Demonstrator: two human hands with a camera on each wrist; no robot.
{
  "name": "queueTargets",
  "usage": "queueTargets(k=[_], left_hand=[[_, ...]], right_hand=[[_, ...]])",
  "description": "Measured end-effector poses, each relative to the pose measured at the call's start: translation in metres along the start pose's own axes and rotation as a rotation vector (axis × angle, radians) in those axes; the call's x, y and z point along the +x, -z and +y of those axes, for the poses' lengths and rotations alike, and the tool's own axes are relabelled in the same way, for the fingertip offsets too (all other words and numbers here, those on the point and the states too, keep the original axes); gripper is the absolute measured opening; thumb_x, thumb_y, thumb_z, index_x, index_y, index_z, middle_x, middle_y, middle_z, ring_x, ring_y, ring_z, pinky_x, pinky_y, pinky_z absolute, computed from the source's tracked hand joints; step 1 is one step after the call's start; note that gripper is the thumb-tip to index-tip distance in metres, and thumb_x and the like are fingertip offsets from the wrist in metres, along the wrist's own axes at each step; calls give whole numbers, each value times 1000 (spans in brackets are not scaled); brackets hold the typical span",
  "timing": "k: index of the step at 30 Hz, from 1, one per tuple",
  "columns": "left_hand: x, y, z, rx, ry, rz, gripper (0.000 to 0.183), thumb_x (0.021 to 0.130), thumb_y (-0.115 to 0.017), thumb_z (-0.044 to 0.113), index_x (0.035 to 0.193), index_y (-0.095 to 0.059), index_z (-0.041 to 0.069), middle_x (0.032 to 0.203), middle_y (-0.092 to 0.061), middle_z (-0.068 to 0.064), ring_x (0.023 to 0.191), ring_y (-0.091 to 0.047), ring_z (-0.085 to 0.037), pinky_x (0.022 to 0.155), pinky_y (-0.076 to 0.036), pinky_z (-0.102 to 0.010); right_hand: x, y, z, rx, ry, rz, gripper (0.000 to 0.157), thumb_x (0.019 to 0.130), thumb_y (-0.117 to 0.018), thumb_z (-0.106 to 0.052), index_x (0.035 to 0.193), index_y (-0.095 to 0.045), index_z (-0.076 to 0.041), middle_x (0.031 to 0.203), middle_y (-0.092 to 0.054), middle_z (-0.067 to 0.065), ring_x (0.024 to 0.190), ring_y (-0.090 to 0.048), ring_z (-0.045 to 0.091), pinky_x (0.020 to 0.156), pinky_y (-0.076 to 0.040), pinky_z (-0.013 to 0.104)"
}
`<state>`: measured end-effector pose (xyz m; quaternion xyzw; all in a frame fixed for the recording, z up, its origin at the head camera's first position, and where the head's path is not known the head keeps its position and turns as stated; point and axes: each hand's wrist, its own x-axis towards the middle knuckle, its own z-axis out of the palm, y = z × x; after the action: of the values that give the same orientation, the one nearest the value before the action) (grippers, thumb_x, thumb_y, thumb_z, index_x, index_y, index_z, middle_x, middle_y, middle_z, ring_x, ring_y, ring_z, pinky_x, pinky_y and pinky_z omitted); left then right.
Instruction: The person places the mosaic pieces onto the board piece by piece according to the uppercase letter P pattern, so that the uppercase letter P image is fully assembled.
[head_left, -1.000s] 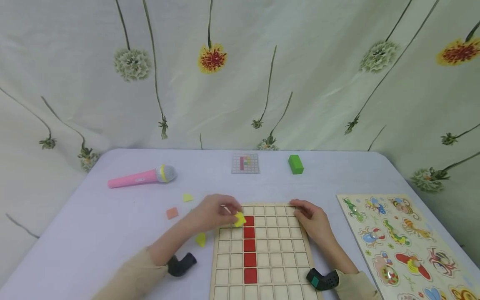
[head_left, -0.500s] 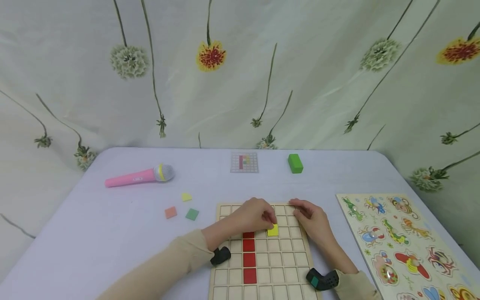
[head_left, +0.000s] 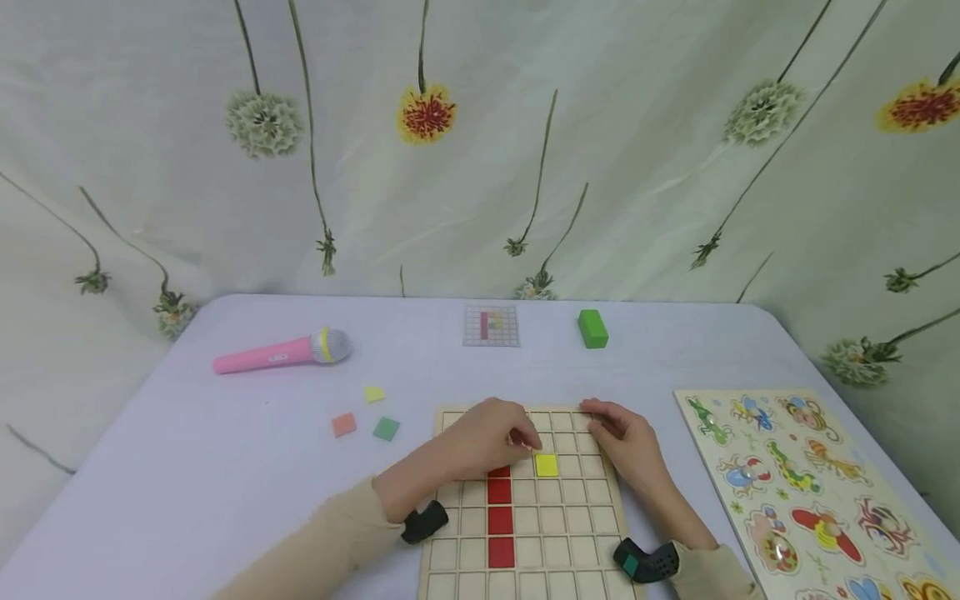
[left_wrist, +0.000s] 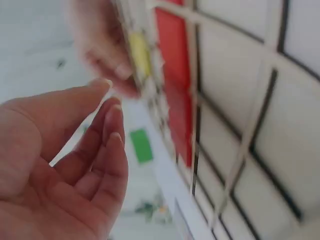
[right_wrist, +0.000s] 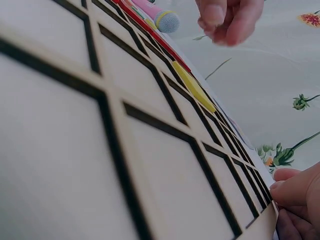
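A wooden grid board (head_left: 552,520) lies before me with a column of red tiles (head_left: 501,521) in it. A yellow square tile (head_left: 547,465) sits in a cell right of that column. Just left of this tile, my left hand (head_left: 487,437) hovers over the board and covers its upper cells. The left wrist view shows the left hand's fingers (left_wrist: 114,155) loosely bent, thumb close to the index finger, holding nothing. At the board's far right corner, my right hand (head_left: 630,450) grips the edge between thumb and fingers.
Left of the board lie an orange tile (head_left: 343,424), a green tile (head_left: 386,428) and a pale yellow piece (head_left: 374,394). Farther back are a pink toy microphone (head_left: 281,353), a small pattern card (head_left: 491,326) and a green block (head_left: 592,329). An insect puzzle board (head_left: 810,483) lies right.
My left hand carried the yellow tile rightward over the board, set it in a cell and let go, then drew slightly left. The right hand stayed at the corner.
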<state>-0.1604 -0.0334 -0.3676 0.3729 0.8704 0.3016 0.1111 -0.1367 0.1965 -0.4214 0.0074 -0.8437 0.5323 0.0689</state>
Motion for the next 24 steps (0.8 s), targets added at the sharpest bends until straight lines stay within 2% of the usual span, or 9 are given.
queueTargets(k=[3,6,9,12,16,20,24], left_hand=[[-26,20,-21,-126,1,52,14,85,-69,10,98,-72,13,90,-64,10,81,-56,-7,73,-48,-24],[-60,35,-47,-182,36,90,16,85,-70,13,101,-71,14,94,-66,9,85,-58,-8,75,-49,-27],[-92,40,-71,-190,88,97,19,83,-71,14,102,-71,13,93,-66,8,83,-59,-8,74,-49,-27],[-113,39,-87,-193,130,73,26,80,-74,16,105,-69,11,91,-64,9,80,-58,-8,71,-49,-26],[-118,33,-90,-170,131,50,35,76,-78,17,108,-67,13,86,-58,8,76,-54,-10,67,-47,-26],[-113,28,-84,-48,154,67,27,74,-79,19,97,-65,20,78,-51,10,70,-49,-9,61,-45,-25],[-115,26,-81,1,179,94,23,73,-79,18,87,-62,22,75,-50,12,68,-47,-7,60,-44,-24]], right_hand=[[0,0,2,-11,9,8,26,87,-59,7,113,-63,2,122,-58,15,118,-50,25,93,-41,31],[0,1,2,-25,11,11,26,88,-59,6,113,-63,1,122,-58,15,119,-49,24,93,-41,31],[-1,3,2,-34,9,16,26,88,-59,5,113,-64,1,122,-58,14,118,-50,25,93,-42,31],[-1,5,3,-37,8,18,26,88,-59,5,113,-64,0,122,-58,14,118,-50,25,93,-42,32],[0,6,5,-31,5,24,26,88,-59,4,113,-63,0,122,-58,14,117,-50,24,93,-42,33],[0,4,7,-17,8,21,26,88,-59,6,113,-63,1,122,-58,15,117,-51,25,93,-41,33],[1,0,6,-15,20,19,26,87,-59,7,112,-64,2,122,-58,15,116,-52,25,92,-42,33]])
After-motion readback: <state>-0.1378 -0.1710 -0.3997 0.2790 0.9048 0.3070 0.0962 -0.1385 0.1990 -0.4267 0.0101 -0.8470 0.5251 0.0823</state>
